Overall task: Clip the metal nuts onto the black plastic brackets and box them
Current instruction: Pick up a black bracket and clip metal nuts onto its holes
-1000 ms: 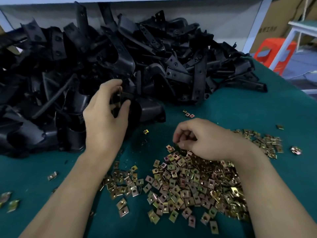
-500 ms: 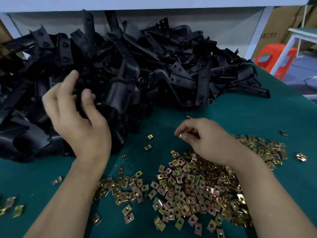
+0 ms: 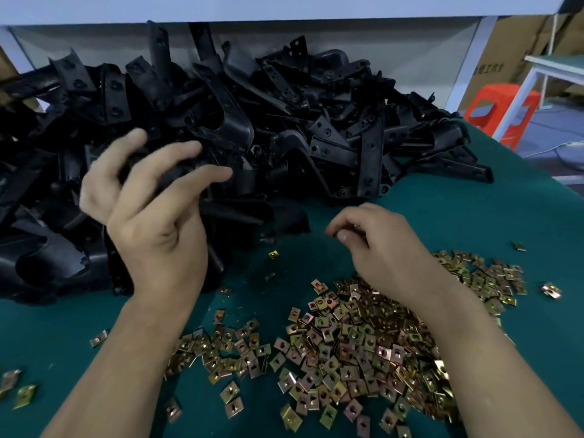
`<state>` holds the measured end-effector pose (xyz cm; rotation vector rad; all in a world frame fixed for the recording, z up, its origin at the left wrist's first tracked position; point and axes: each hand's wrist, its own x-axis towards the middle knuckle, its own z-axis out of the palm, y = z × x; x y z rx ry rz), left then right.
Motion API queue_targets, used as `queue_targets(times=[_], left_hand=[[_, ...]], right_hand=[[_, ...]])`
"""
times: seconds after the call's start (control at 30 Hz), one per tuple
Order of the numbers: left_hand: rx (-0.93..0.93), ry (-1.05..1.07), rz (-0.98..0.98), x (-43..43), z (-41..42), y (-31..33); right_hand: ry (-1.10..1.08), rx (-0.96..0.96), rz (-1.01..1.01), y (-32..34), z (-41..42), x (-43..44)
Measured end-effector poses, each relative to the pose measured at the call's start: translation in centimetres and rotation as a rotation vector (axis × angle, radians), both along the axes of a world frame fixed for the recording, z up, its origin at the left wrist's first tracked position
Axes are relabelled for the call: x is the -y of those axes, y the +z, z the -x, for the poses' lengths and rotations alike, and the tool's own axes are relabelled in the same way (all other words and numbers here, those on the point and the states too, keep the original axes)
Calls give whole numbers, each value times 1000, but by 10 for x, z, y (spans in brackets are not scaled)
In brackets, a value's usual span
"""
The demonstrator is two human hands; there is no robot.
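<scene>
L hand (image 3: 151, 216) now grips a black bracket (image 3: 164, 175). R hand (image 3: 382, 248) is up off the clip nuts (image 3: 347, 343), pinching one prob. Clip-on next.

Light's soft and even from overhead, medium bright. Only faint soft shadows under the forearms on the green mat (image 3: 410, 216). Pile of black brackets (image 3: 316, 121) reads as one dark mass, thin sheen on edges. Loose metal nuts (image 3: 347, 343) glint gold, nothing clipped. Left hand (image 3: 151, 210) and the bracket (image 3: 177, 172) it grips are motion-smeared; right hand (image 3: 379, 248) sharper, the nut (image 3: 353, 228) it pinches barely resolves. Wide-angle stretch at edges, corners soft.
</scene>
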<state>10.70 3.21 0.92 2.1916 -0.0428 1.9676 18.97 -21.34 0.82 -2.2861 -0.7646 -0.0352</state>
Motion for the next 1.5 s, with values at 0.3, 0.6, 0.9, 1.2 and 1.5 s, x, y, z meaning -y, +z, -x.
queue_targets(times=[0.3,0.6,0.9,1.2,1.5], left_hand=[[95,-331,428,5,-1,-4],[-56,-941,1329,36,-5,9],[-411,-1302,1591,47,-3,2],[-397,-1173,1176,51,5,9],[-480,-634,530,53,9,-4]], right_hand=[[-34,59,-71,1,2,-3],[-19,89,-150,0,6,-8],[-15,13,-430,4,9,-12],[-2,-40,-570,9,11,-11],[139,-120,-612,12,16,-12]])
